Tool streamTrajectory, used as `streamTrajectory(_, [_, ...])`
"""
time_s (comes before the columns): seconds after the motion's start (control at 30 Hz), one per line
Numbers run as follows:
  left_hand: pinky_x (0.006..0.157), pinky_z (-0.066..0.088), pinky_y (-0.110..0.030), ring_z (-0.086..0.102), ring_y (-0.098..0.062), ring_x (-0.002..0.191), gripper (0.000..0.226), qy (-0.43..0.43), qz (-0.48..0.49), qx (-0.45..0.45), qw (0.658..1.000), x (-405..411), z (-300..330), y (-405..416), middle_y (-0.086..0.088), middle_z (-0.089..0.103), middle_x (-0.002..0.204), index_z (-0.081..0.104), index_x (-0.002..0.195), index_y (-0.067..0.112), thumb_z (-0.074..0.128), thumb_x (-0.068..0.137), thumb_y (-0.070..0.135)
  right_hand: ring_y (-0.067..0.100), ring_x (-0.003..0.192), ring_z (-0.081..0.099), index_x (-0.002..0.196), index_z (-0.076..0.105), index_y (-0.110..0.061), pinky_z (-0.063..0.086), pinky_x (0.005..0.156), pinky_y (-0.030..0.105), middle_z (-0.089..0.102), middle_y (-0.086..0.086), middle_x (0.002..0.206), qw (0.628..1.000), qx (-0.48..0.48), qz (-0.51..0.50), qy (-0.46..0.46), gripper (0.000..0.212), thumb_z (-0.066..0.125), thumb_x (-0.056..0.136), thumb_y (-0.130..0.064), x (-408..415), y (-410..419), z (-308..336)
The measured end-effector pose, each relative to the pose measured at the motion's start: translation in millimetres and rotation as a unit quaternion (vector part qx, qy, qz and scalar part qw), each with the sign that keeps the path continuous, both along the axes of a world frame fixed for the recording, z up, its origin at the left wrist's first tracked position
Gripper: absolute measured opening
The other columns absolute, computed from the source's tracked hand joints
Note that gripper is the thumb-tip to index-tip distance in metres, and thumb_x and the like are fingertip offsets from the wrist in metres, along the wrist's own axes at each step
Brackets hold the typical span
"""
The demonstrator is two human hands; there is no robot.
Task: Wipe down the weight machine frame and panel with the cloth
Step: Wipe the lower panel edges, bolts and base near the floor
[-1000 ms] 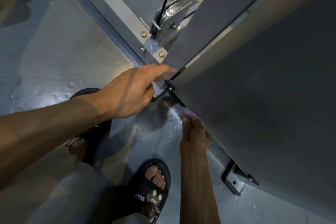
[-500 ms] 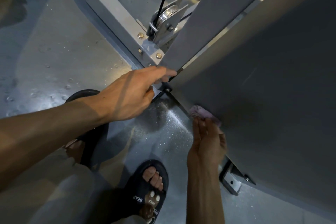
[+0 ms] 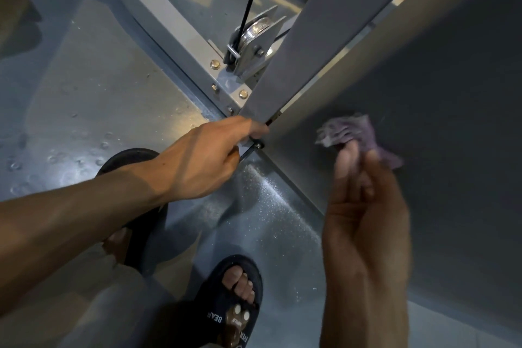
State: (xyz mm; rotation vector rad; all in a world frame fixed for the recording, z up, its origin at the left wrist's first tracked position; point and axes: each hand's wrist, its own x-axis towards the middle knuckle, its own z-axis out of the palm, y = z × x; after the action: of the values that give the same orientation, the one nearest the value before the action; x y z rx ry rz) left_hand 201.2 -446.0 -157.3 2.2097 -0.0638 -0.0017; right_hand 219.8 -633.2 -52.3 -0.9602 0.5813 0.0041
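From the head camera, the right hand [image 3: 364, 206], blurred, has risen from the panel's bottom edge, its fingers pinching the purple cloth [image 3: 353, 133] against the grey panel [image 3: 423, 93]; the low strip looks done, the broad face remains; the left hand [image 3: 209, 155] still braces at the frame [image 3: 180, 34] corner, its grip hidden; open panel lies up and right; the pulley [image 3: 254, 34] crowds the left.

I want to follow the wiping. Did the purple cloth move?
Yes. The purple cloth in the right hand went up the grey panel, away from its bottom edge.
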Motion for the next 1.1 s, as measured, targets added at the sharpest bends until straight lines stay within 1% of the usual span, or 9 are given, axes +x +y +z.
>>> streamTrajectory(0.07, [0.100,0.037,-0.008,0.054,-0.002,0.123,0.059,0.006,-0.003,0.000,1.000,-1,-1,-1,0.011,0.059,0.137,0.056,0.141,0.026,0.048,0.093,-0.007,0.012,0.086,0.076,0.095,0.063,-0.006,0.058,0.074,0.018,0.075,0.004,0.079,0.997,-0.048,-0.002,-0.060,0.003,0.061,0.094,-0.004,-1,4,28])
streamTrajectory(0.2, [0.107,0.044,-0.022,0.055,-0.006,0.127,0.055,0.006,-0.006,-0.002,1.000,0,-3,0,0.007,0.061,0.138,0.059,0.140,0.022,0.049,0.094,-0.006,0.021,0.087,0.077,0.081,0.060,-0.009,0.059,0.077,0.027,0.072,0.005,0.073,0.978,-0.161,-0.009,-0.133,0.016,0.064,0.095,-0.002,0,10,31])
streamTrajectory(0.33, [0.102,0.044,-0.018,0.059,-0.007,0.119,0.051,0.026,-0.018,0.004,0.999,-1,-5,0,0.006,0.063,0.132,0.063,0.134,0.021,0.049,0.093,-0.005,0.027,0.083,0.077,0.078,0.059,-0.007,0.060,0.076,0.033,0.068,0.010,0.072,0.974,-0.188,-0.007,-0.129,0.019,0.068,0.092,0.002,2,16,0])
streamTrajectory(0.47, [0.093,0.039,-0.009,0.058,-0.004,0.114,0.042,0.079,-0.034,0.014,0.996,-1,-14,4,0.009,0.064,0.127,0.065,0.129,0.024,0.051,0.097,0.002,0.031,0.080,0.076,0.077,0.060,-0.005,0.060,0.073,0.031,0.070,0.018,0.074,0.977,-0.198,0.023,-0.076,0.019,0.071,0.090,0.004,1,25,-50])
streamTrajectory(0.57, [0.092,0.049,-0.026,0.060,-0.013,0.112,0.034,0.118,-0.050,0.052,0.990,-2,-22,8,0.005,0.064,0.124,0.061,0.130,0.022,0.061,0.096,0.018,0.034,0.082,0.076,0.082,0.063,-0.002,0.061,0.070,0.031,0.073,0.024,0.084,0.974,-0.204,0.096,0.012,0.013,0.071,0.090,0.003,-11,28,-90])
streamTrajectory(0.7, [0.099,0.052,-0.033,0.057,-0.012,0.118,0.076,0.166,-0.110,0.066,0.978,-6,-24,7,0.006,0.055,0.134,0.044,0.142,0.025,0.079,0.080,0.049,0.030,0.074,0.076,0.085,0.065,0.001,0.059,0.064,0.034,0.075,0.023,0.084,0.942,-0.260,0.188,0.097,0.006,0.068,0.090,0.003,-25,35,-125])
streamTrajectory(0.87, [0.081,0.052,-0.033,0.054,-0.011,0.088,0.039,0.139,-0.095,0.115,0.979,-12,-27,-3,0.009,0.052,0.101,0.046,0.108,0.025,0.071,0.084,0.044,0.020,0.064,0.069,0.082,0.067,-0.004,0.051,0.055,0.024,0.073,0.011,0.069,0.910,-0.326,0.246,0.069,0.006,0.070,0.086,-0.001,-25,50,-130])
streamTrajectory(0.97, [0.071,0.045,-0.026,0.050,-0.007,0.074,0.024,0.127,-0.074,0.074,0.986,-13,-34,-3,0.010,0.052,0.090,0.044,0.095,0.027,0.066,0.090,0.035,0.010,0.062,0.066,0.081,0.069,-0.012,0.049,0.055,0.020,0.073,0.001,0.070,0.876,-0.377,0.300,0.029,0.009,0.072,0.089,-0.008,-22,50,-131])
streamTrajectory(1.1, [0.062,0.039,-0.027,0.052,-0.008,0.067,0.020,0.182,-0.055,0.041,0.981,-4,-43,15,0.009,0.057,0.078,0.050,0.084,0.029,0.068,0.089,0.036,0.019,0.083,0.073,0.087,0.074,-0.023,0.058,0.079,0.039,0.077,0.000,0.085,0.871,-0.359,0.335,0.031,0.014,0.066,0.095,-0.014,-16,50,-139])
